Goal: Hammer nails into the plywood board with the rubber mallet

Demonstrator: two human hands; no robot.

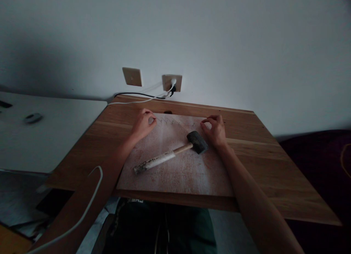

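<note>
A pale worn board [175, 170] lies on a wooden desk [260, 166]. A row of small nails [175, 121] stands along the board's far edge. My left hand [142, 124] pinches at the row's left end, fingers curled closed on something too small to name. At the right end, my right hand [215, 130] is pinched in the same way. Between my hands a rubber mallet [196, 142] rests on the board, its black head near my right hand and its pale wooden handle [159, 160] pointing toward me and to the left.
Two wall plates [132, 76] sit above the desk's far edge; a white plug [172, 82] and cables run from the right one. A white cable [90, 203] crosses my left forearm. A white table [49, 129] with a small grey object [33, 118] stands to the left.
</note>
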